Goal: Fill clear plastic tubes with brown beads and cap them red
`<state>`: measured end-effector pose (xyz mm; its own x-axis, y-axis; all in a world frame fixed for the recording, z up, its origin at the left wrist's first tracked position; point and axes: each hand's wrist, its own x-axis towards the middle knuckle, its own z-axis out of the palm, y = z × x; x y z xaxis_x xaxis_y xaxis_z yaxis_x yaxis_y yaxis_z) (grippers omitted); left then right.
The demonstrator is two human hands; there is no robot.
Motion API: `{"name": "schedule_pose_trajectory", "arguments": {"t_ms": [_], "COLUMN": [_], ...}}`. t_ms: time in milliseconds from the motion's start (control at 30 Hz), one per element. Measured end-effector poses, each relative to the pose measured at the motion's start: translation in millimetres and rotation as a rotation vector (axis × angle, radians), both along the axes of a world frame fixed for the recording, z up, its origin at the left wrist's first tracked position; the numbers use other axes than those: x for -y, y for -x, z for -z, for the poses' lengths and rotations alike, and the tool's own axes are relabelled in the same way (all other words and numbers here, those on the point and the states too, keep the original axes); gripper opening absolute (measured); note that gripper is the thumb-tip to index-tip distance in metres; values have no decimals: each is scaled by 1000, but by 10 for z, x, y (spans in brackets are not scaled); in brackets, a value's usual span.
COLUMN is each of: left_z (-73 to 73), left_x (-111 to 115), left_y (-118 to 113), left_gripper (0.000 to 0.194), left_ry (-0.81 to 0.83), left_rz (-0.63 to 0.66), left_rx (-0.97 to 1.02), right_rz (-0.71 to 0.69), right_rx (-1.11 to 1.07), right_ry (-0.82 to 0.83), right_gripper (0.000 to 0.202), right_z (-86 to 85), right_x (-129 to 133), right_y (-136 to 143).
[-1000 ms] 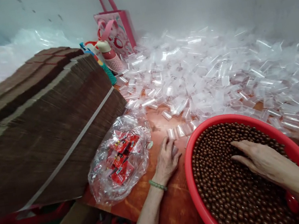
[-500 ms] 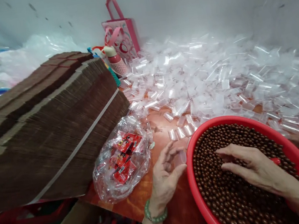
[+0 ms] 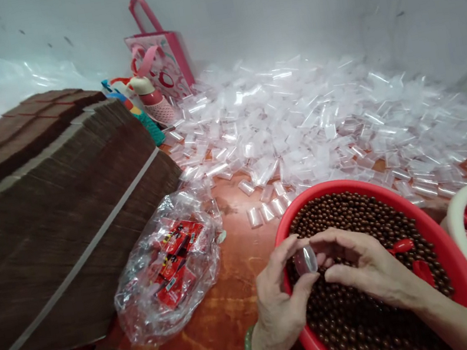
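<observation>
My left hand point(image 3: 283, 295) pinches a short clear plastic tube point(image 3: 305, 259) between thumb and fingers, its round end facing me. The tube is above the near-left part of a red basin point(image 3: 284, 226) filled with small shiny brown balls point(image 3: 353, 328). Close at the tube's right, my right hand point(image 3: 362, 264) is cupped, with its index fingertip at the tube's upper rim and the other fingers curled in. What lies inside these curled fingers is hidden. Two red plastic pieces point(image 3: 403, 246) lie on the balls beside my right hand.
Many clear tubes point(image 3: 293, 105) are heaped along the wall. A white tub point(image 3: 457, 215) of red pieces stands at right. A clear bag point(image 3: 135, 311) with red packets lies left, beside a strapped cardboard stack point(image 3: 64, 209). Behind are a bottle point(image 3: 151, 96) and pink bag point(image 3: 165, 61).
My left hand has moved right with the clear tube, from the table to over the basin. My right hand has risen from the balls and come up to the tube. The view has shifted right.
</observation>
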<state>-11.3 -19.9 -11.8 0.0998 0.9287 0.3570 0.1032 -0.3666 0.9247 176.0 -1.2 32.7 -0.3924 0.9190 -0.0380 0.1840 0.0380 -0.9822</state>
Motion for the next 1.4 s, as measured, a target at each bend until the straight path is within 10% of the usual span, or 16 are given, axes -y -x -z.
{"name": "schedule_pose_trajectory", "arguments": {"t_ms": [200,467,767,1033,1400], "left_z": [21,5,55,115,155], "left_x": [-51,-105,-63,-73,-94], "left_y": [-115,34,20,24,28], "left_gripper": [78,39,71,72,71], "left_ry": [-433,-259,-269,-243,-230], "left_rz": [50,68,204,104,82], "left_rx": [-340,-445,-624,-544,-462], "right_rz": [13,-114,-400,-267,-392], "right_rx": [-88,141,665,1045,640], "right_ry": [275,103,-364,-392,-159], "right_gripper": [20,25,38,19,35], "right_z": [98,29,55,223,436], "right_x": [-103,-166,-47,-248,-260], "right_y": [-51,-184,-195,-255,-73]}}
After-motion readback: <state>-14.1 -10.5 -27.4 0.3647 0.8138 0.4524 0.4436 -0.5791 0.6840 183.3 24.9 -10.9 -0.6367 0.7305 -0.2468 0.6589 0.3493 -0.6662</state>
